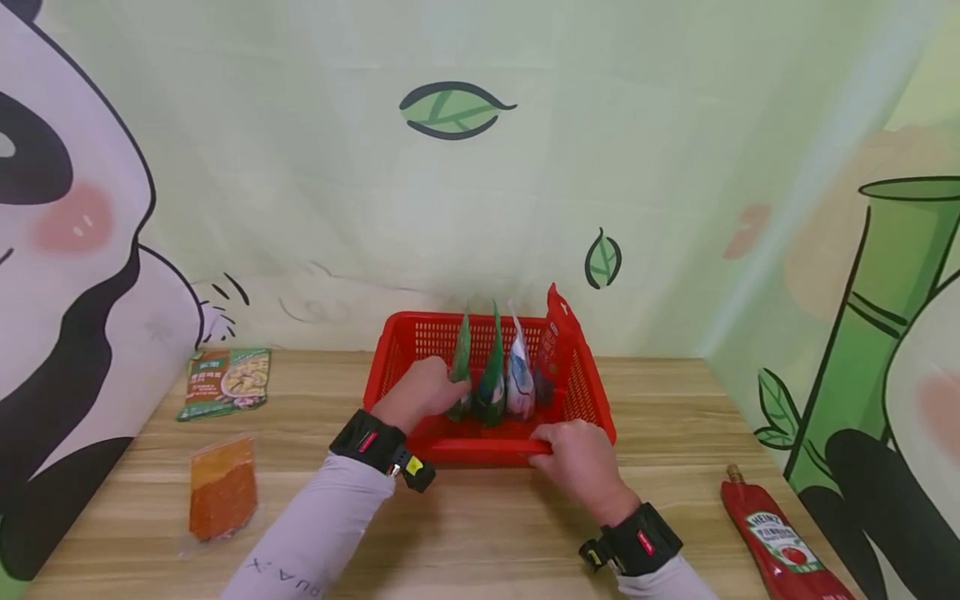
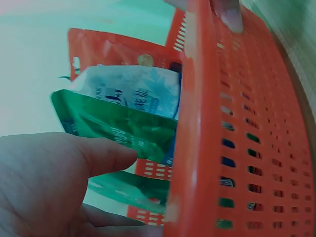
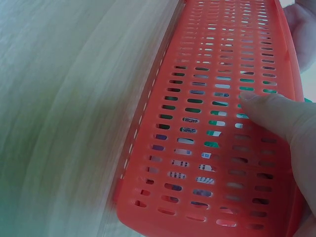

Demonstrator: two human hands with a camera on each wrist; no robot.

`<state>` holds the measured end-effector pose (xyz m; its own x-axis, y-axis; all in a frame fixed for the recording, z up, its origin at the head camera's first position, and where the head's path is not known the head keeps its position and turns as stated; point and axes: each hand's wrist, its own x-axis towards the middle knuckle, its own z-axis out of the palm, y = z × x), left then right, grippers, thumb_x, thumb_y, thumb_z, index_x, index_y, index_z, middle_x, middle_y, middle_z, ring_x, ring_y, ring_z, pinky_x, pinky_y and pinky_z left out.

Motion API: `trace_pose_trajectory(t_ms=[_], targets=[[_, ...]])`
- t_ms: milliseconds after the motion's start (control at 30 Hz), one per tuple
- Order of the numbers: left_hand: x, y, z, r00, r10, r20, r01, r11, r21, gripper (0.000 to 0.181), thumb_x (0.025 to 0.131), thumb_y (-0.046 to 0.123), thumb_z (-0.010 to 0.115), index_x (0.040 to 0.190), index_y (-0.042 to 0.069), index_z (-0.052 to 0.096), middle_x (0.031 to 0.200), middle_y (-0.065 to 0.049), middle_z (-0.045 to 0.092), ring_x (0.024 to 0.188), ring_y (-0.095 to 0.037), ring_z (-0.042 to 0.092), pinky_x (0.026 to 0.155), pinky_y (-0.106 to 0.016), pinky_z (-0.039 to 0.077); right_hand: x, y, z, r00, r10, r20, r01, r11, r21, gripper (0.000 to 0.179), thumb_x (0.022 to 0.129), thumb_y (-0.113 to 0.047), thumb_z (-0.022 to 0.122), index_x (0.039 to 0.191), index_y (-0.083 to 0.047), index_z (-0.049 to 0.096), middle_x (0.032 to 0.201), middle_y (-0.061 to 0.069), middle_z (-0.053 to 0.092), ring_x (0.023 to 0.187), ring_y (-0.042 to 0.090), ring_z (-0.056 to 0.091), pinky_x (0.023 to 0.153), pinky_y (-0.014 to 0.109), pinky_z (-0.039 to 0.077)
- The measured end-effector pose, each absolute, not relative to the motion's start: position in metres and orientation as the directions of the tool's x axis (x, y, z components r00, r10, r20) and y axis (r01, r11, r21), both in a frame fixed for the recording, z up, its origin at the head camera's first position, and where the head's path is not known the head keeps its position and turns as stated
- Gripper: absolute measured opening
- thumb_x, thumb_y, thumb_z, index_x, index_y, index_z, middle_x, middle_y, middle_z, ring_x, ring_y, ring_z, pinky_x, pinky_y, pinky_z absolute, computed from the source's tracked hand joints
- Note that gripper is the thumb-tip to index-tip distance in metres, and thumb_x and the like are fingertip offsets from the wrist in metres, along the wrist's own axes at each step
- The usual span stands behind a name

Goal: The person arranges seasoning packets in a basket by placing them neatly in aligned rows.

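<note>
A red plastic basket [image 1: 468, 454] with slotted walls holds several upright bags: two green pouches [image 1: 491, 392], a white and blue bag [image 1: 520, 379] and a red pouch [image 1: 553, 342]. My left hand [image 1: 423, 392] reaches over its front left part. In the left wrist view, the straight thumb [image 2: 116, 154] overlaps one green pouch [image 2: 116, 126]; the lower green pouch [image 2: 133, 190] lies between thumb and fingers, a gap showing beside the thumb. My right hand [image 1: 581, 458] grips the basket's front rim, its thumb [image 3: 264, 106] against the outer wall.
On the wooden table [image 1: 300, 467], a green food packet [image 1: 228, 383] and a clear packet of orange-red contents [image 1: 222, 492] lie to the left. A red Heinz ketchup pouch [image 1: 780, 542] lies at the right. Behind the basket hangs a printed backdrop [image 1: 330, 192].
</note>
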<state>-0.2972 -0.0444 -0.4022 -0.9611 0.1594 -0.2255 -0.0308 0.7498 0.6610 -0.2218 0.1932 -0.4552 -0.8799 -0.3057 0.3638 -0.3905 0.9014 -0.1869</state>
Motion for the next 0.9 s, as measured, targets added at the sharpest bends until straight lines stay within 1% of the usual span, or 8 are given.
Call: trace_pose_trajectory(t_ms=[67, 167, 300, 367, 433, 533, 667, 900], targets=[[-0.29, -0.049, -0.403, -0.963, 0.162, -0.217, -0.018, 0.762, 0.647, 0.031, 0.096, 0.037, 0.069, 0.099, 0.006, 0.07, 0.074, -0.009, 0.071, 0.061, -0.02, 0.06, 0.057, -0.022, 0.044, -0.221, 0.193, -0.455, -0.884, -0.302, 0.356, -0.386, 0.901, -0.196, 0.018, 0.078, -0.028, 0.09, 0.093, -0.019, 0.083, 0.078, -0.007, 0.077, 0.069, 0.006, 0.067, 0.076, 0.028, 0.06], [-0.278, -0.055, -0.406, -0.962, 0.188, -0.197, 0.017, 0.763, 0.647, 0.032, 0.096, 0.041, 0.069, 0.095, 0.009, 0.069, 0.068, -0.007, 0.066, 0.059, -0.019, 0.059, 0.056, -0.022, 0.043, -0.221, 0.194, -0.455, -0.886, -0.302, 0.353, -0.386, 0.901, -0.199, 0.018, 0.079, -0.028, 0.09, 0.092, -0.019, 0.083, 0.077, -0.007, 0.077, 0.068, 0.005, 0.066, 0.075, 0.027, 0.06], [-0.264, -0.064, -0.41, -0.946, 0.301, -0.123, 0.15, 0.739, 0.656, 0.034, 0.095, 0.045, 0.07, 0.106, 0.013, 0.072, 0.064, -0.002, 0.061, 0.062, -0.017, 0.058, 0.059, -0.026, 0.046, -0.221, 0.194, -0.455, -0.88, -0.302, 0.366, -0.388, 0.901, -0.191, 0.014, 0.078, -0.026, 0.09, 0.088, -0.02, 0.083, 0.075, -0.009, 0.076, 0.066, 0.003, 0.064, 0.071, 0.025, 0.058], [-0.259, -0.068, -0.413, -0.918, 0.391, -0.073, 0.26, 0.729, 0.633, 0.036, 0.095, 0.047, 0.069, 0.111, 0.014, 0.073, 0.064, 0.0, 0.061, 0.064, -0.015, 0.058, 0.061, -0.027, 0.048, -0.222, 0.193, -0.456, -0.877, -0.302, 0.373, -0.39, 0.902, -0.185, 0.013, 0.078, -0.026, 0.09, 0.087, -0.021, 0.083, 0.075, -0.009, 0.076, 0.066, 0.003, 0.064, 0.07, 0.025, 0.057], [-0.254, -0.073, -0.415, -0.882, 0.471, -0.035, 0.358, 0.716, 0.6, 0.04, 0.094, 0.048, 0.07, 0.116, 0.015, 0.074, 0.069, 0.003, 0.065, 0.066, -0.013, 0.059, 0.065, -0.028, 0.05, -0.222, 0.193, -0.456, -0.875, -0.305, 0.376, -0.392, 0.902, -0.179, 0.013, 0.078, -0.026, 0.09, 0.088, -0.021, 0.083, 0.076, -0.009, 0.076, 0.066, 0.004, 0.064, 0.07, 0.025, 0.058], [-0.248, -0.077, -0.42, -0.83, 0.558, -0.005, 0.473, 0.707, 0.526, 0.044, 0.092, 0.052, 0.071, 0.116, 0.016, 0.075, 0.075, 0.009, 0.069, 0.068, -0.01, 0.06, 0.067, -0.026, 0.052, -0.222, 0.192, -0.456, -0.874, -0.307, 0.378, -0.394, 0.902, -0.178, 0.015, 0.078, -0.026, 0.09, 0.089, -0.02, 0.083, 0.076, -0.008, 0.076, 0.067, 0.004, 0.064, 0.071, 0.026, 0.058], [-0.241, -0.079, -0.423, -0.808, 0.589, 0.005, 0.53, 0.723, 0.443, 0.05, 0.087, 0.058, 0.075, 0.116, 0.018, 0.076, 0.079, 0.013, 0.07, 0.069, -0.007, 0.059, 0.068, -0.024, 0.052, -0.221, 0.192, -0.455, -0.874, -0.305, 0.378, -0.393, 0.902, -0.18, 0.014, 0.078, -0.025, 0.09, 0.088, -0.02, 0.083, 0.077, -0.007, 0.077, 0.067, 0.005, 0.065, 0.072, 0.027, 0.059], [-0.237, -0.08, -0.431, -0.825, 0.563, 0.044, 0.538, 0.758, 0.37, 0.052, 0.08, 0.054, 0.082, 0.118, 0.018, 0.076, 0.09, 0.009, 0.074, 0.075, -0.006, 0.059, 0.076, -0.027, 0.057, -0.22, 0.192, -0.455, -0.879, -0.301, 0.37, -0.383, 0.908, -0.173, 0.015, 0.078, -0.027, 0.091, 0.089, -0.02, 0.083, 0.078, -0.007, 0.077, 0.069, 0.006, 0.066, 0.073, 0.027, 0.059]])
